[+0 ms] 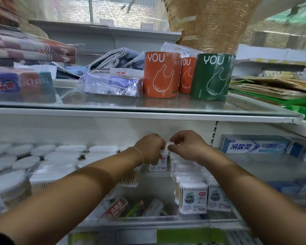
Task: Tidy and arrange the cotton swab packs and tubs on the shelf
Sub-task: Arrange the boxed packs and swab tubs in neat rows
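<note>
Item: one cotton swab pack (pixel 161 160), small and clear, with white tips, wooden sticks and a white label carrying a red mark. It stands upright at the back of the middle shelf (pixel 155 184). My left hand (pixel 149 149) and right hand (pixel 187 147) meet over it, fingers curled, both pinching its top edge. Right of it a row of matching swab packs (pixel 193 198) runs toward the front lip. Left are round swab tubs (pixel 7 184) with white lids, and flat packs lying on their sides. A blue toothpaste box (pixel 254 146) sits far right. Red and green cartons (pixel 124 206) lie low in front. The glass shelf above (pixel 148 110) overhangs closely, bearing orange rolls (pixel 160 75) and a green roll (pixel 212 76). Bare shelf floor shows between the rows.
</note>
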{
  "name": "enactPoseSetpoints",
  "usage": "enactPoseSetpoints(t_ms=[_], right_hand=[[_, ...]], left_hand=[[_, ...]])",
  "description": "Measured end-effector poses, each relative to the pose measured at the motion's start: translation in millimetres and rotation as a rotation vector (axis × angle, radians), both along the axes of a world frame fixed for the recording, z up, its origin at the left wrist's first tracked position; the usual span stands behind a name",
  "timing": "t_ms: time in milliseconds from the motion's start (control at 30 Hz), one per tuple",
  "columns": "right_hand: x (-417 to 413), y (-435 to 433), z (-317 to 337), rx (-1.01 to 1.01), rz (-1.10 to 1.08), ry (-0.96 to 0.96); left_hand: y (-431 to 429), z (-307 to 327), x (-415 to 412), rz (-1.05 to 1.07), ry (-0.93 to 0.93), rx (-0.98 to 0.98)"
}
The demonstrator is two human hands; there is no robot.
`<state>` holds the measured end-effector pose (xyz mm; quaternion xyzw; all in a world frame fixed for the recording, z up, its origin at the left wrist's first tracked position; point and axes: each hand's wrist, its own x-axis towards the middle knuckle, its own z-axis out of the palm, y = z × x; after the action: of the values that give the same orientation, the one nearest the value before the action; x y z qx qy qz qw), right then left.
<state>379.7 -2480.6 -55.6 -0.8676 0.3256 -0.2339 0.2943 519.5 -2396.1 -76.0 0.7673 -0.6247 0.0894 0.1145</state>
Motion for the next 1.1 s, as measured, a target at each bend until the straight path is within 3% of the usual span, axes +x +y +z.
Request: enactPoseSetpoints(t_ms=[200, 433, 767, 1100], right_hand=[[2.8, 1.4, -2.2, -0.035, 0.013, 0.018], [14.4, 23.5, -0.3, -0.128, 0.102, 0.030], [49.3, 70.3, 2.7, -0.236, 0.381, 0.265], [56.4, 81.7, -13.0, -0.222, 0.353, 0.240]], left_hand=[[0.1, -0.9, 3.3, -0.001, -0.067, 0.010], [34.0, 31.0, 23.1, 0.017, 0.029, 0.024], [82.3, 41.0, 25.0, 0.102, -0.050, 0.344], [102.4, 22.0, 35.1, 0.106, 0.089, 0.153]])
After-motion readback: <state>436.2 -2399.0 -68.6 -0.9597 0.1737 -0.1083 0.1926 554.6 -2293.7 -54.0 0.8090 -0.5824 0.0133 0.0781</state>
